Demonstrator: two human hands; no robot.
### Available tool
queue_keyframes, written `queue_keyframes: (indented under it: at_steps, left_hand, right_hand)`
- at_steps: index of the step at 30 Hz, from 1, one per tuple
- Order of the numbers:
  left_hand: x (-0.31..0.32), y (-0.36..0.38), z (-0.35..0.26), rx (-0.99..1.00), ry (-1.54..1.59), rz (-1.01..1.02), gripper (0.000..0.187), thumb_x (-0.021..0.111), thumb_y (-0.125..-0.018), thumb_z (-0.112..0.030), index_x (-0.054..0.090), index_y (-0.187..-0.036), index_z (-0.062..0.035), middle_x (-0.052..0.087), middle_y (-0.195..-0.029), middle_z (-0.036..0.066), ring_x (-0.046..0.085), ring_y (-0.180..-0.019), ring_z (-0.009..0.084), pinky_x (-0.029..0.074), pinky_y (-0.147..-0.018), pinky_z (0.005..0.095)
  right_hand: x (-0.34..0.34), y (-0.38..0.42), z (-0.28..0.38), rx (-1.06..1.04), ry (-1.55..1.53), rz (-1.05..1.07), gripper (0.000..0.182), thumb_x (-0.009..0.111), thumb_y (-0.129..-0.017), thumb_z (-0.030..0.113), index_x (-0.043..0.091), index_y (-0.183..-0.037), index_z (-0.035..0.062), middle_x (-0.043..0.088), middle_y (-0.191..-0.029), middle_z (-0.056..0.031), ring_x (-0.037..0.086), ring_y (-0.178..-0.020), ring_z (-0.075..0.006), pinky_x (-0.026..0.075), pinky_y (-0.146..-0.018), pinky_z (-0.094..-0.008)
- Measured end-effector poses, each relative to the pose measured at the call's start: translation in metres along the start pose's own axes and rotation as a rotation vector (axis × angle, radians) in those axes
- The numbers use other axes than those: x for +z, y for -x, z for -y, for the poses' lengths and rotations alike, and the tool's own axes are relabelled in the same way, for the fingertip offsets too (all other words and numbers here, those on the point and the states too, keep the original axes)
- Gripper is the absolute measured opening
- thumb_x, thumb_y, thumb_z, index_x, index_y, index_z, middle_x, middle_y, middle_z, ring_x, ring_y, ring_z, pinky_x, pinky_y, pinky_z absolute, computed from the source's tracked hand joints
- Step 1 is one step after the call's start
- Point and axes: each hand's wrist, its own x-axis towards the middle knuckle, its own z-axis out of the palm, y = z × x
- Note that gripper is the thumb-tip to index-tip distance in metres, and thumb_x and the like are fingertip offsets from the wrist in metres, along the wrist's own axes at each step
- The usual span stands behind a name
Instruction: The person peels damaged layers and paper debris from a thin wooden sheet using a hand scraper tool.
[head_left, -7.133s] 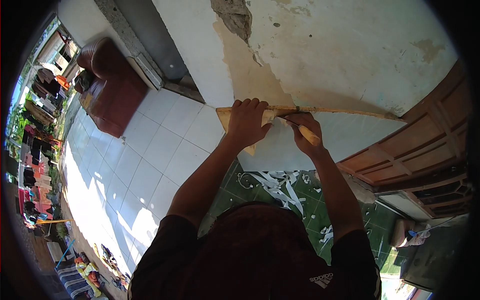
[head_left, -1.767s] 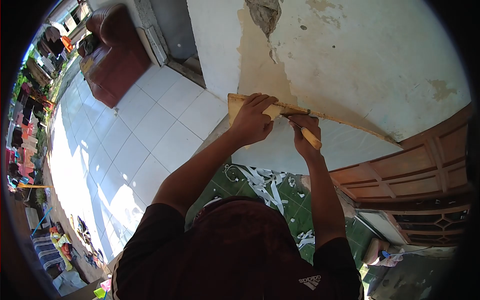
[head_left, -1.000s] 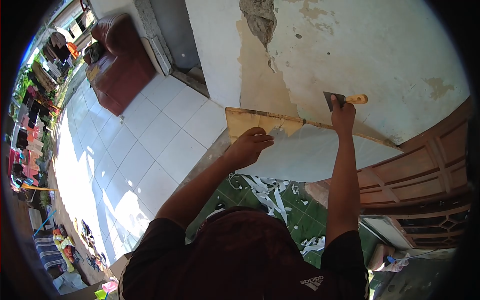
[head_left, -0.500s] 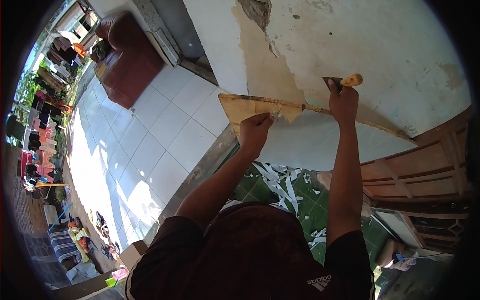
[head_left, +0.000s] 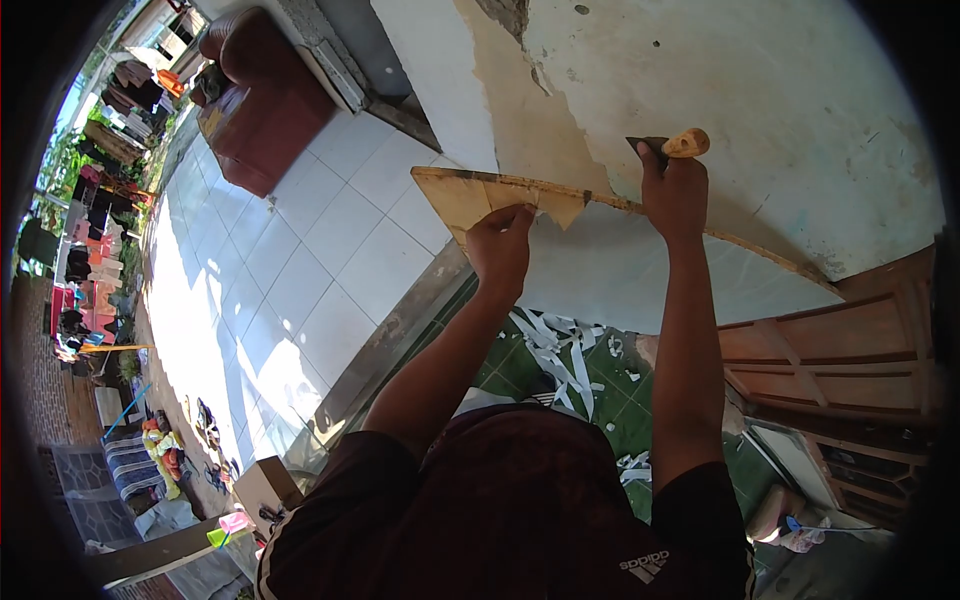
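A thin board stands on edge in front of me, pale grey over most of its face. Towards its left end the surface is bare tan wood with a ragged border. My left hand is closed in a pinch at that border, close below the top edge; what lies between the fingertips is too small to make out. In my right hand is a scraper with a round wooden handle and a dark blade. That hand is at the board's top edge, and the blade points up and left.
White torn strips litter the green tiled floor. A stained wall rises behind the board, with a wooden panelled door at right. On the left are white tiles, a red-brown armchair and a cardboard box.
The board's left end has shifted slightly left and up in view. My left hand has moved a little with it, and my right hand with the scraper has moved slightly left.
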Motion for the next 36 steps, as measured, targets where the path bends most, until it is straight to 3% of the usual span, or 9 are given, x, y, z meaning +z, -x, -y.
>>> queue_keyframes:
  at_steps: [3,9,15,18,21,23,26,36]
  left_hand:
    - [0.007,0.003,0.001,-0.009,0.088,-0.046,0.025,0.082,-0.088,-0.018,0.081,-0.101,0.0030,0.073,-0.085,0.004,0.062,-0.076,0.0131,0.049,-0.073,0.0309]
    - [0.001,0.012,0.006,-0.061,0.093,-0.053,0.025,0.080,-0.087,-0.018,0.080,-0.101,0.0036,0.070,-0.084,0.003,0.060,-0.075,0.0120,0.048,-0.072,0.0308]
    - [-0.010,0.012,0.048,0.103,0.103,-0.003,0.025,0.080,-0.088,-0.017,0.078,-0.098,0.0051,0.069,-0.083,0.003,0.059,-0.076,0.0124,0.049,-0.073,0.0318]
    - [-0.006,0.007,0.044,0.205,0.123,-0.104,0.026,0.080,-0.089,-0.019,0.078,-0.100,0.0050,0.070,-0.084,0.005,0.061,-0.080,0.0128,0.050,-0.076,0.0305]
    - [-0.004,0.002,0.029,0.045,0.098,-0.004,0.029,0.079,-0.090,-0.022,0.078,-0.099,0.0056,0.074,-0.089,0.008,0.064,-0.085,0.0140,0.051,-0.081,0.0306]
    - [0.002,0.002,0.026,0.078,0.089,-0.003,0.029,0.078,-0.089,-0.022,0.079,-0.096,0.0055,0.076,-0.087,0.011,0.069,-0.085,0.0181,0.053,-0.085,0.0334]
    - [0.001,0.006,0.030,0.115,0.050,-0.015,0.029,0.077,-0.089,-0.022,0.079,-0.096,0.0055,0.077,-0.086,0.013,0.072,-0.087,0.0207,0.054,-0.087,0.0352]
    - [-0.040,0.039,0.103,0.172,-0.212,0.132,0.026,0.076,-0.085,-0.018,0.079,-0.103,0.0001,0.077,-0.097,0.013,0.072,-0.096,0.0252,0.054,-0.093,0.0374]
  right_hand:
    - [-0.004,-0.001,0.004,-0.001,0.005,0.028,0.025,0.066,-0.104,0.025,0.076,-0.101,0.0020,0.074,-0.083,-0.0168,0.071,-0.075,-0.0358,0.056,-0.074,-0.0473]
    - [-0.008,0.001,0.009,-0.009,0.019,0.046,0.024,0.066,-0.104,0.025,0.076,-0.101,0.0033,0.074,-0.081,-0.0156,0.071,-0.075,-0.0349,0.056,-0.074,-0.0471]
    - [-0.006,-0.002,0.010,-0.002,0.032,0.067,0.023,0.066,-0.104,0.026,0.077,-0.101,0.0062,0.074,-0.081,-0.0148,0.071,-0.075,-0.0344,0.056,-0.075,-0.0474]
    - [-0.002,-0.002,0.004,-0.054,0.026,0.036,0.023,0.066,-0.104,0.027,0.077,-0.102,0.0070,0.074,-0.081,-0.0144,0.072,-0.075,-0.0344,0.056,-0.075,-0.0473]
    - [-0.001,-0.002,0.003,-0.043,0.032,0.057,0.025,0.066,-0.105,0.028,0.077,-0.104,0.0053,0.075,-0.085,-0.0154,0.072,-0.078,-0.0350,0.056,-0.075,-0.0466]
    - [-0.003,-0.003,0.005,-0.015,0.060,0.087,0.030,0.067,-0.105,0.030,0.076,-0.107,0.0015,0.077,-0.091,-0.0177,0.074,-0.082,-0.0365,0.056,-0.077,-0.0456]
    - [0.001,-0.003,0.002,-0.055,0.021,0.028,0.023,0.066,-0.105,0.026,0.078,-0.104,0.0075,0.075,-0.082,-0.0138,0.072,-0.076,-0.0338,0.056,-0.076,-0.0468]
    - [0.000,-0.007,0.003,-0.052,0.051,0.051,0.027,0.067,-0.105,0.029,0.076,-0.104,0.0032,0.077,-0.089,-0.0168,0.074,-0.082,-0.0368,0.056,-0.076,-0.0458]
